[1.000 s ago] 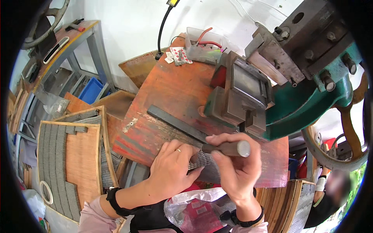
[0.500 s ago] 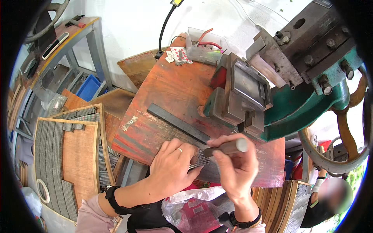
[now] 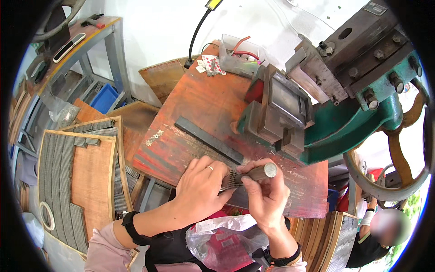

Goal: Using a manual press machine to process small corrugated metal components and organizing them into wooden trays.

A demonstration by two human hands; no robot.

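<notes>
At the table's front edge, my left hand (image 3: 201, 188), with a ring on one finger, is closed on a small stack of dark ridged metal pieces (image 3: 232, 178). My right hand (image 3: 267, 197) grips a short grey metal rod (image 3: 260, 172), round-ended and tilted, its lower end against the ridged pieces. My fingers cover part of both the stack and the rod. Just beyond my hands, a long dark bar (image 3: 208, 139) lies slantwise on the worn reddish table (image 3: 186, 106).
Right of the table's middle stands a green press (image 3: 335, 131) with a metal die block (image 3: 283, 109). Wooden trays of grey ridged strips (image 3: 93, 181) lie left. A clear box with pliers (image 3: 240, 61) sits at the back; a plastic bag (image 3: 222, 242) is below my hands. Another person (image 3: 369, 247) is far right.
The view has shifted slightly. My right hand and the rod have come a little to the left, closer to my left hand, which keeps its hold on the ridged pieces.
</notes>
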